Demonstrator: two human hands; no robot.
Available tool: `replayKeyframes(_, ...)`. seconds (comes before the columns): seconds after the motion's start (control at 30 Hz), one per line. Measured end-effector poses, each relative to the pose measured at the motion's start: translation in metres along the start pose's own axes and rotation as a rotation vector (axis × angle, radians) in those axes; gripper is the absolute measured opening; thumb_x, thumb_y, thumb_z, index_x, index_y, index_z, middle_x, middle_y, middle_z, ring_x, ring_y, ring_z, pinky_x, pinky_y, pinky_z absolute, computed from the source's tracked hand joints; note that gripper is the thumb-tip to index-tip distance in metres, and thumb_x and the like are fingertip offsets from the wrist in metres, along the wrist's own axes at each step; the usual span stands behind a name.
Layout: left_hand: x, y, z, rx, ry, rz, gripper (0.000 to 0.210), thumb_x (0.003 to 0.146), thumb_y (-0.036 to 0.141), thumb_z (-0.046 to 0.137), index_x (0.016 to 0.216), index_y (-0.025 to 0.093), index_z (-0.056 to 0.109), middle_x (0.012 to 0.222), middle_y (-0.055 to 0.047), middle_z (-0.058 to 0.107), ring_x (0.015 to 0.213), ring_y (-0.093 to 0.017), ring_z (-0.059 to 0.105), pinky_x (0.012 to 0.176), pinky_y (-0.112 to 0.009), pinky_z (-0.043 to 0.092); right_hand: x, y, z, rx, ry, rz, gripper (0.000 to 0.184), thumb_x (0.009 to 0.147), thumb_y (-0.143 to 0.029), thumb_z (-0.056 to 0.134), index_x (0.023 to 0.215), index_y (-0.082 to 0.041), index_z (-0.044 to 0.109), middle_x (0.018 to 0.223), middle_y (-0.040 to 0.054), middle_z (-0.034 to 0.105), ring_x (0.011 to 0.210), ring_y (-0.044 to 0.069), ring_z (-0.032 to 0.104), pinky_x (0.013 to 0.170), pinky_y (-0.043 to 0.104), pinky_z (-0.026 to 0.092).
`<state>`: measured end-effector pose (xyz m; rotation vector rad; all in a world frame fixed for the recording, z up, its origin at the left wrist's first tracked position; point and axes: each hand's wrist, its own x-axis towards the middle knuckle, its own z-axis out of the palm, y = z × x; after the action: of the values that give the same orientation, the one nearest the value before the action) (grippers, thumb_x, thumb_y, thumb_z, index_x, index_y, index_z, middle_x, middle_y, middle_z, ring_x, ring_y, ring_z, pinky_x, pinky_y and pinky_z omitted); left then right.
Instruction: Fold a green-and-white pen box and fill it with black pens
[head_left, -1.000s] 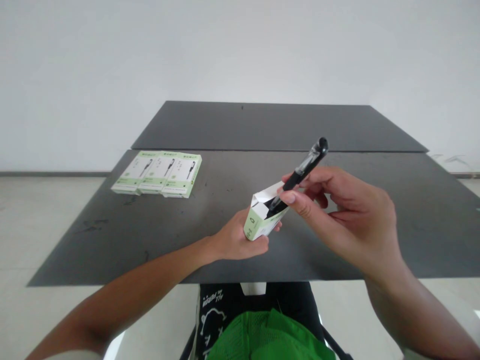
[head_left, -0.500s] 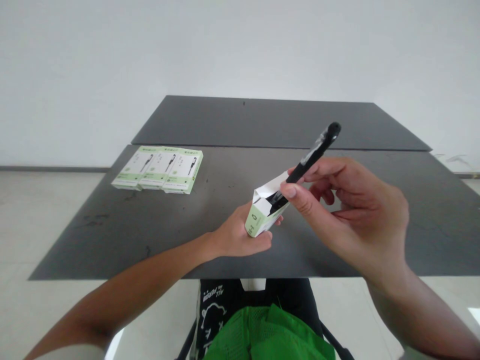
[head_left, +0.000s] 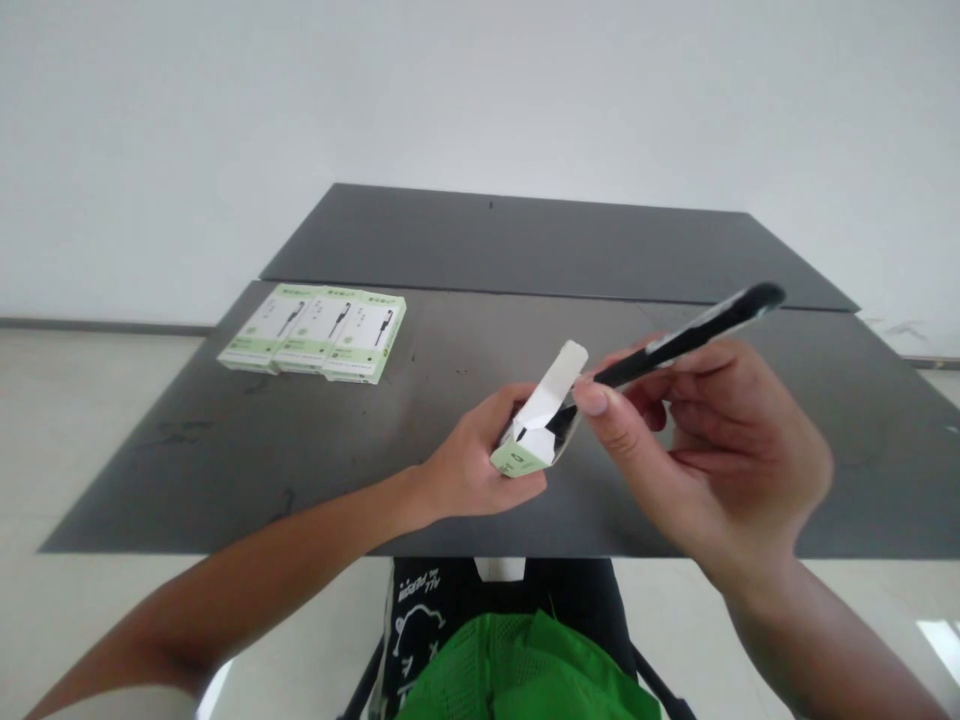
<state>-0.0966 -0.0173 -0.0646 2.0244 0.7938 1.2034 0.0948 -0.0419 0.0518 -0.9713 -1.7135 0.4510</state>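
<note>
My left hand (head_left: 480, 460) is wrapped round a small white and green carton (head_left: 523, 455), tilted with its open end towards me. The carton's white flap (head_left: 556, 385) stands up, and dark items (head_left: 561, 420) show inside; I cannot count them. Between thumb and fingertips, my right hand (head_left: 720, 460) pinches a black pen (head_left: 690, 335) with a clear, shiny part along it. The pen slants up to the right, its lower end close to the carton's opening. Whether that end is still inside the carton, I cannot tell.
Several matching cartons (head_left: 311, 330) lie side by side, overlapping slightly, at the left of the dark grey table (head_left: 247, 450). A second grey tabletop (head_left: 540, 235) adjoins behind, against a white wall (head_left: 480, 90). The table's front edge runs just before my lap.
My right hand has moved a little right with the pen, which now leans flatter and further from the carton. The carton has turned slightly in my left hand, and its flap stands higher.
</note>
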Motion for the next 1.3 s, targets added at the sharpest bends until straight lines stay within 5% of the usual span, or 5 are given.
replayKeyframes(0.37, 0.001, 0.002, 0.001, -0.038, 0.033, -0.039, 0.068, 0.079, 0.019, 0.078, 0.140, 0.025, 0.050, 0.123, -0.008, 0.069, 0.105, -0.026, 0.070, 0.091, -0.042, 0.057, 0.007, 0.004, -0.007, -0.302, -0.178, -0.224, 0.012, 0.096, -0.028, 0.077, 0.102, -0.022, 0.069, 0.086, -0.0017, 0.077, 0.067, 0.009, 0.068, 0.061, 0.022, 0.054)
replayKeyframes(0.5, -0.001, 0.002, 0.004, -0.068, 0.013, -0.096, 0.066, 0.077, 0.015, 0.074, 0.139, 0.024, 0.052, 0.115, -0.005, 0.069, 0.095, -0.022, 0.068, 0.083, -0.037, 0.055, 0.009, 0.009, -0.015, -0.284, -0.240, -0.133, 0.037, 0.094, -0.033, 0.081, 0.126, -0.024, 0.066, 0.092, -0.0027, 0.080, 0.060, 0.008, 0.066, 0.052, 0.019, 0.052)
replayKeyframes(0.63, 0.000, 0.005, 0.008, -0.135, 0.010, -0.087, 0.058, 0.078, 0.015, 0.069, 0.133, 0.022, 0.056, 0.104, -0.002, 0.068, 0.081, -0.017, 0.062, 0.073, -0.030, 0.053, 0.009, 0.013, -0.016, -0.293, -0.202, -0.244, 0.073, 0.093, -0.030, 0.083, 0.157, -0.032, 0.048, 0.107, -0.0026, 0.083, 0.060, 0.010, 0.069, 0.053, 0.023, 0.056)
replayKeyframes(0.97, 0.003, 0.007, 0.004, -0.167, -0.069, -0.050, 0.041, 0.078, 0.015, 0.068, 0.118, 0.020, 0.059, 0.098, -0.003, 0.068, 0.077, -0.016, 0.060, 0.070, -0.030, 0.052, 0.013, 0.013, -0.013, -0.347, 0.044, -0.466, 0.058, 0.082, -0.017, 0.091, 0.135, -0.035, 0.073, 0.110, -0.0019, 0.085, 0.072, 0.017, 0.078, 0.060, 0.029, 0.063)
replayKeyframes(1.3, 0.004, 0.010, 0.004, -0.164, -0.073, -0.052, 0.063, 0.076, 0.013, 0.067, 0.138, 0.021, 0.055, 0.096, -0.002, 0.069, 0.074, -0.016, 0.061, 0.069, -0.030, 0.054, 0.015, 0.012, -0.012, -0.216, -0.054, -0.322, 0.069, 0.088, -0.021, 0.086, 0.150, -0.041, 0.062, 0.102, -0.0018, 0.084, 0.065, 0.017, 0.072, 0.057, 0.032, 0.062)
